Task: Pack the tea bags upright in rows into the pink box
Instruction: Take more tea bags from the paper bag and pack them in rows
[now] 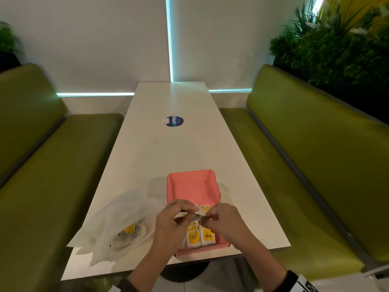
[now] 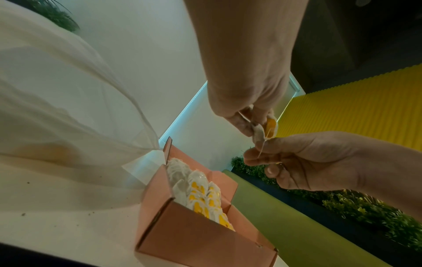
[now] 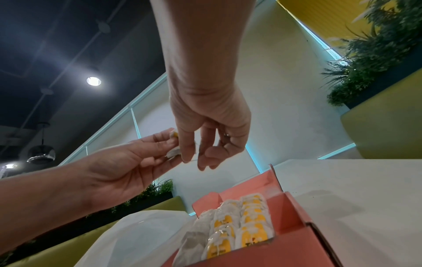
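"TEA" stands in dark letters on the yellow label of a tea bag (image 1: pixel 208 236) at the near end of the pink box (image 1: pixel 190 183). A round blue sticker (image 1: pixel 175 121) on the white table (image 1: pixel 147 157) reads "ClayG"; its smaller print is illegible.

I sit at a long white rectangular table (image 1: pixel 168 157). A round dark-blue sticker (image 1: pixel 175 121) lies on its far half, well apart from me. Olive-green padded bench seats (image 1: pixel 305 165) flank both long sides. Green leafy plants (image 1: pixel 328 49) stand behind the right bench. A plain white wall (image 1: pixel 94 39) with thin cyan light strips (image 1: pixel 170 39) closes the far end.
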